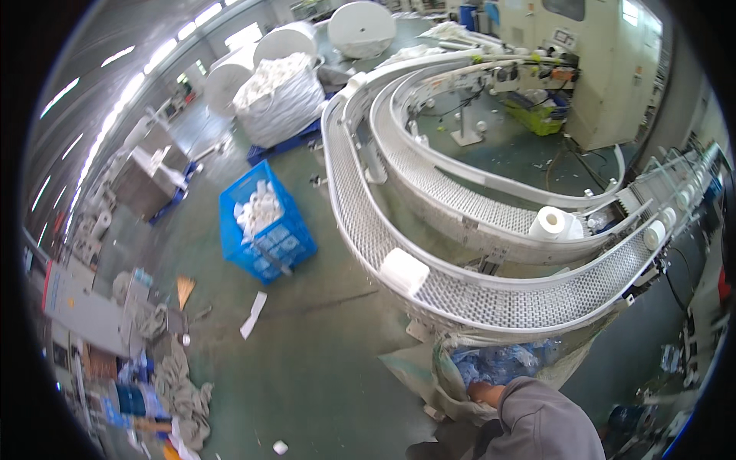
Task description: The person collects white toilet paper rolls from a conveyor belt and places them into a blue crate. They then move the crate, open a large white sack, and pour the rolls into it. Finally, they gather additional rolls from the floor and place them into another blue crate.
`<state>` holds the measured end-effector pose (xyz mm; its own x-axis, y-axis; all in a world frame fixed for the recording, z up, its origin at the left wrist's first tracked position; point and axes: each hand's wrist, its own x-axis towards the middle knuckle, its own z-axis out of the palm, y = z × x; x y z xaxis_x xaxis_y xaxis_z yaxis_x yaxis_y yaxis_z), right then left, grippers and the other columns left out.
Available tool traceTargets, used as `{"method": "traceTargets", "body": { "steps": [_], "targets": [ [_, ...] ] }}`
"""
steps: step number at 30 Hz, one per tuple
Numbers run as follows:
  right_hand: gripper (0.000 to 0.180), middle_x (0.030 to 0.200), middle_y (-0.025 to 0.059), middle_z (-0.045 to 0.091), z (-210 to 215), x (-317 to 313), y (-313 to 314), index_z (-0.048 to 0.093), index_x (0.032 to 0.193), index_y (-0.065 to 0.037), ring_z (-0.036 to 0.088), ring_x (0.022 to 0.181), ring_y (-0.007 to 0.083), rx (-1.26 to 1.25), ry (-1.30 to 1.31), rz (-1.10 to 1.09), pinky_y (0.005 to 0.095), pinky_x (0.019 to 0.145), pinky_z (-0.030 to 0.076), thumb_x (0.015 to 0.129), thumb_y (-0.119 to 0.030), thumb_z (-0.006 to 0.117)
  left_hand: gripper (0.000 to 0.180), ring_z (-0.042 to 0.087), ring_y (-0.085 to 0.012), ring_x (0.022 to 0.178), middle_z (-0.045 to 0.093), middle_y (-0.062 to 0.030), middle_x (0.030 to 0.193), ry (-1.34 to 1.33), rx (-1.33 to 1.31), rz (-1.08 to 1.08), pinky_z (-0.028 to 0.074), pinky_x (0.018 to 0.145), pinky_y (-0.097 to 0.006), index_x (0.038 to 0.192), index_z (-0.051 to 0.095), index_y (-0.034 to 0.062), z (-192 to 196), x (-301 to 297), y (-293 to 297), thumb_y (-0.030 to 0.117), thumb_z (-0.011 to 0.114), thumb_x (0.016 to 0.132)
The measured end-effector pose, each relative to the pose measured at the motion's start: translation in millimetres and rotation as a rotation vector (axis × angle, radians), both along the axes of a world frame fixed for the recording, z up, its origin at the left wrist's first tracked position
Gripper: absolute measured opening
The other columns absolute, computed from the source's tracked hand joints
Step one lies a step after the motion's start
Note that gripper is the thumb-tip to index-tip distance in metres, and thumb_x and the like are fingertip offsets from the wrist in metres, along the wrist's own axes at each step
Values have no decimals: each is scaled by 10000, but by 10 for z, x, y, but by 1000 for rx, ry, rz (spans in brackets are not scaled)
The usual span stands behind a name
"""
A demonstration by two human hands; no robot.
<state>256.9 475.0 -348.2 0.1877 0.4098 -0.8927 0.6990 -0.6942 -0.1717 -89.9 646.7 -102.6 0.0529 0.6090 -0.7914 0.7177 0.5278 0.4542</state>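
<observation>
My right hand (484, 393) reaches from a grey sleeve to the rim of a pale woven sack (447, 376) below the curved conveyor. Crumpled bluish clear plastic film (502, 362) fills the sack's mouth, right beside the hand. My fingers are hidden, so whether they grip the film or the sack does not show. My left hand is out of view. Above the sack, a white paper roll (404, 271) lies on the outer conveyor track (529, 303). Another white roll (550, 222) stands on the inner track farther right.
A blue crate (234, 230) of white rolls stands on the floor to the left. Behind it sit a large white sack (280, 107) and big paper reels (362, 29). A broom head (185, 291) and a paper strip (254, 314) lie on the floor. A tall cabinet (609, 84) stands back right.
</observation>
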Motion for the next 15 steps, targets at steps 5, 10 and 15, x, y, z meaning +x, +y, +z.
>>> {"method": "traceTargets", "body": {
  "steps": [5, 10, 15],
  "targets": [
    [471, 1163, 217, 635, 59, 416, -149, 630, 1222, -116, 633, 1052, 352, 299, -121, -362, 466, 812, 536, 784, -289, 631, 363, 598, -189, 884, 632, -114, 1043, -27, -98, 11, 458, 731, -340, 1206, 523, 59, -265, 236, 1511, 292, 571, 933],
    [162, 847, 196, 668, 1055, 456, 411, 683, 787, -48, 648, 812, 396, 401, -572, -768, 500, 674, 522, 746, -196, 631, 288, 618, -168, 778, 654, -98, 955, 36, -160, 150, 476, 631, -297, 1143, 547, 49, -567, -530, 2680, 250, 558, 937],
    [183, 780, 216, 639, 2427, 233, 1210, 638, 758, -19, 619, 768, 413, 668, -933, -1011, 501, 687, 489, 773, -195, 591, 166, 601, -115, 626, 661, -58, 815, -201, 87, -28, 447, 514, -244, 1039, 565, 61, -508, 455, 4585, 192, 546, 941]
  ]
}}
